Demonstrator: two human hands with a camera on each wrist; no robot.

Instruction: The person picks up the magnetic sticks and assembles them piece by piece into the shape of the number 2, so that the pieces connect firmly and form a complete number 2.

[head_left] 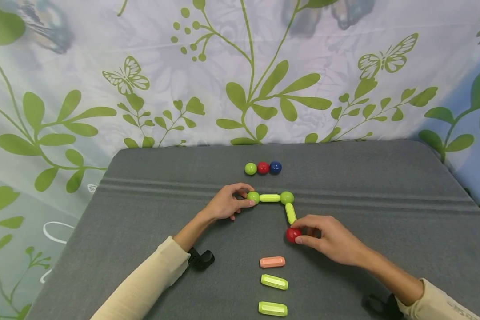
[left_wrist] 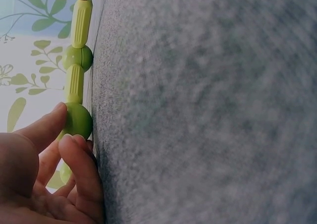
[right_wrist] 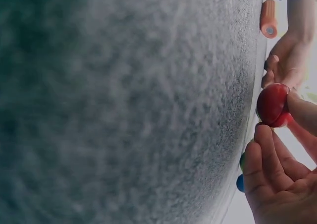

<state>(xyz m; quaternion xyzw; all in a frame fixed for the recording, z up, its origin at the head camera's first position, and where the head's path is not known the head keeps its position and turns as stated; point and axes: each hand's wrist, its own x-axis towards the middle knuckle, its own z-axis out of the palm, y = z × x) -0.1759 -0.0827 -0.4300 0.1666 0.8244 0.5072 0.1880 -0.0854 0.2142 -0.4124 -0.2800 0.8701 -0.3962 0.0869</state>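
In the head view, my left hand (head_left: pixel 230 202) pinches a green ball (head_left: pixel 254 198) between thumb and fingers. A yellow-green rod (head_left: pixel 270 198) runs from that ball to a second green ball (head_left: pixel 287 198). From there another yellow-green rod (head_left: pixel 290 213) slants down toward a red ball (head_left: pixel 293 235), which my right hand (head_left: pixel 330 238) pinches. The left wrist view shows a small gap between this rod's free end (left_wrist: pixel 85 0) and the red ball at the top edge. In the right wrist view, thumb and fingertips grip the red ball (right_wrist: pixel 273 105).
Behind the chain sit a loose green ball (head_left: pixel 250 169), a red ball (head_left: pixel 263 168) and a blue ball (head_left: pixel 275 167). Nearer lie an orange rod (head_left: pixel 272 262) and two yellow-green rods (head_left: pixel 274 282). A grey cloth (head_left: pixel 144 231) covers the table; a patterned curtain (head_left: pixel 164 66) hangs behind.
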